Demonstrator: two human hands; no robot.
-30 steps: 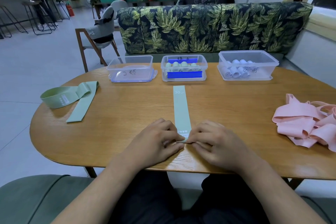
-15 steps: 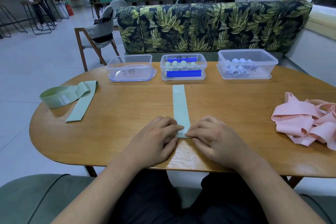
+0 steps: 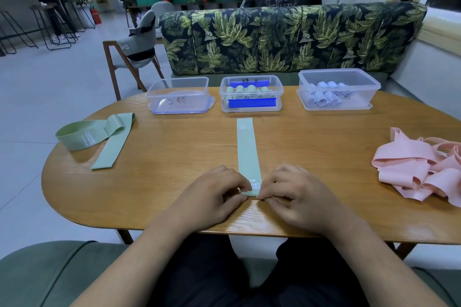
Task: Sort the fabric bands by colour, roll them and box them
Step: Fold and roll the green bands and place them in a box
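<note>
Left hand (image 3: 212, 197) and right hand (image 3: 296, 197) pinch green band (image 3: 247, 149); middle box (image 3: 224, 100) holds green rolls (image 3: 240, 89); right box (image 3: 369, 97), pale rolls (image 3: 321, 98).

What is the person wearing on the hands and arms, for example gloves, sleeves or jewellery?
Nothing is worn that the picture shows. The left hand and the right hand have no glove, ring or watch. The forearms are uncovered too, and no sleeve comes into view.

Both forearms are reaching forward, left hand (image 3: 212, 198) and right hand (image 3: 298, 197) lying knuckles-up side by side, their curled fingertips pinching the near end of the green band (image 3: 247, 152).
</note>
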